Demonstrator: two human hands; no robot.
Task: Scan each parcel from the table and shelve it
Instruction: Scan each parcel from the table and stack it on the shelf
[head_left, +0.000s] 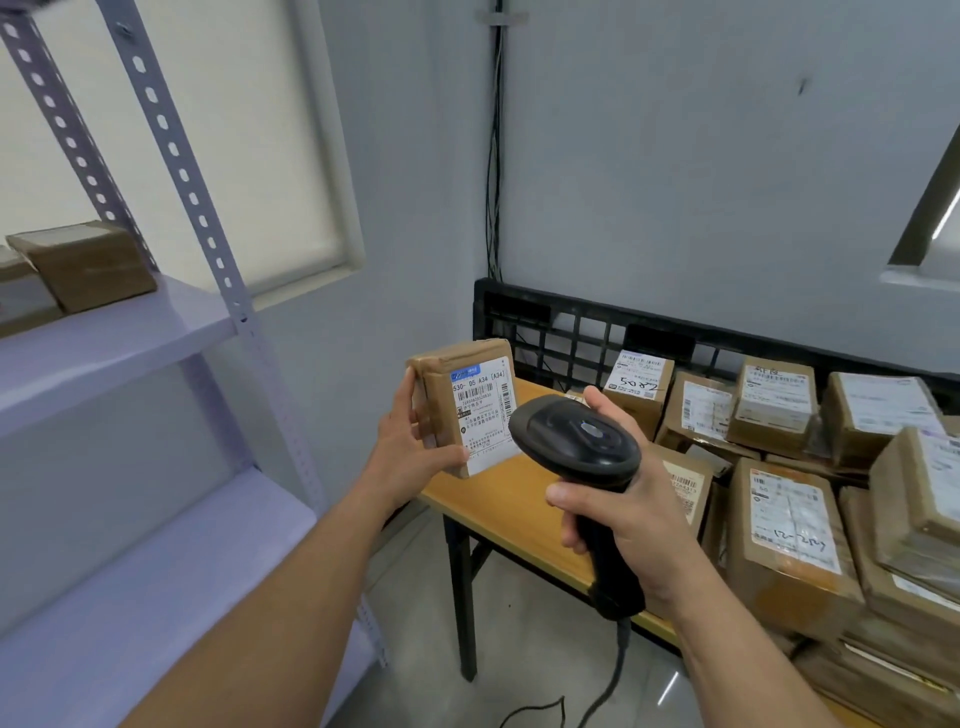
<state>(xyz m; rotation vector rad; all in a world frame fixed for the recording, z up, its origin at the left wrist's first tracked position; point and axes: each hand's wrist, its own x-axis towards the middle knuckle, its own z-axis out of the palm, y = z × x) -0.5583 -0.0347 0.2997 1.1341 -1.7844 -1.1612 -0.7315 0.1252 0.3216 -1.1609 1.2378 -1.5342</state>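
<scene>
Table (498, 499) at 4 o'clock | left hand (410, 441) grips parcel (441, 395) | right hand (639, 525) grips scanner (576, 441) | aim squarely at label (483, 410)

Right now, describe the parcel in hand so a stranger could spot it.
Above the left end of the wooden table, the left hand holds a brown parcel upright. Unlike the piled parcels, it is lifted, label facing the black scanner.
</scene>
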